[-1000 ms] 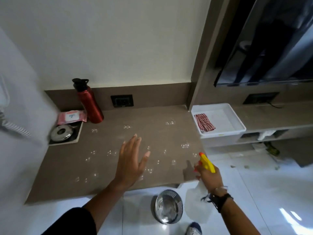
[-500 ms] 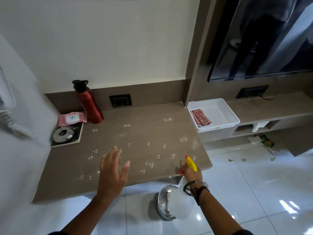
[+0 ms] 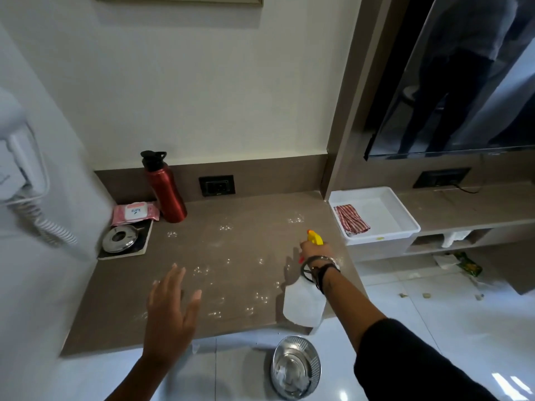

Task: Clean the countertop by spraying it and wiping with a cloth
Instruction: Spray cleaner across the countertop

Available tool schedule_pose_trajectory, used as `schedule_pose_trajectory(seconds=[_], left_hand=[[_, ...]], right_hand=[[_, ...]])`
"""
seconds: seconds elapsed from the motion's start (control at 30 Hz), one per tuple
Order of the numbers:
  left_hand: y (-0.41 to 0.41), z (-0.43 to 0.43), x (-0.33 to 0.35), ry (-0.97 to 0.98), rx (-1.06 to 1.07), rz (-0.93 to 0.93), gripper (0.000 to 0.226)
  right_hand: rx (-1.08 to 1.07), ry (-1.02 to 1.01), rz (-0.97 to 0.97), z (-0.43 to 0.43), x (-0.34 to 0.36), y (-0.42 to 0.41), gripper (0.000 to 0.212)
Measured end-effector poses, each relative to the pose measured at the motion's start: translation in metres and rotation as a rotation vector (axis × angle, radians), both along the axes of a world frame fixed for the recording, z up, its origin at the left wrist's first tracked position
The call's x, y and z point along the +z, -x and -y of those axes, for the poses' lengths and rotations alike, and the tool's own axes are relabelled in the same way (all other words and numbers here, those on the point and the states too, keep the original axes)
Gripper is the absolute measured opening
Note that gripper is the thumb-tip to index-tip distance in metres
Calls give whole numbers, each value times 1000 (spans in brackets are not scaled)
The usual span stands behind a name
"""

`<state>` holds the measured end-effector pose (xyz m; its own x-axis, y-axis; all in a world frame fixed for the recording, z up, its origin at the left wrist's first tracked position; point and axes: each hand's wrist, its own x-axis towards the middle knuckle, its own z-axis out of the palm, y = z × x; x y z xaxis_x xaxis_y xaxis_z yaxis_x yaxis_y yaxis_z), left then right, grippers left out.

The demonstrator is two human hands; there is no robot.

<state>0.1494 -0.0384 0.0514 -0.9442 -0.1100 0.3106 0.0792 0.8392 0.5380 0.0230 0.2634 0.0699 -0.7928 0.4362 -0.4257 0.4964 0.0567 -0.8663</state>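
The brown countertop is dotted with several small patches of spray foam. My right hand grips a white spray bottle with a yellow nozzle, held over the counter's right side, nozzle pointing toward the back. My left hand hovers flat over the counter's front left, fingers spread, holding nothing. A red-and-white striped cloth lies in a white tray to the right of the counter.
A red metal bottle, a pink wipes pack and a steel lid on a dark tray stand at the back left. A steel bin sits on the floor below the counter's front edge. A dark screen hangs right.
My right hand has carried the spray bottle up from the counter's front edge over the surface, toward the back right. My left hand stays hovering at the front left.
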Motion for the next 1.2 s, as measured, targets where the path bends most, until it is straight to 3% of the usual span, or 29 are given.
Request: schedule_pose_trajectory(seconds=[0.3,0.43,0.5,0.77,0.93,1.07,1.2], left_hand=[[-18,33,-9,39,120,27,83],[-20,40,-12,13,138,47,79],[-18,42,-10,-7,131,62,79],[-12,55,6,-36,204,54,82],[-27,68,-1,-43,221,87,69],[-33,80,4,-76,227,100,68],[-32,93,11,-94,230,62,84]], right_hand=[[11,-41,21,8,10,52,27],[249,-130,83,32,4,41,34],[314,-70,76,51,-3,32,39],[298,-86,52,126,-12,1,23],[397,-137,73,153,-14,-2,15],[436,-204,96,172,-20,-18,24],[553,-234,132,194,-33,-42,30]])
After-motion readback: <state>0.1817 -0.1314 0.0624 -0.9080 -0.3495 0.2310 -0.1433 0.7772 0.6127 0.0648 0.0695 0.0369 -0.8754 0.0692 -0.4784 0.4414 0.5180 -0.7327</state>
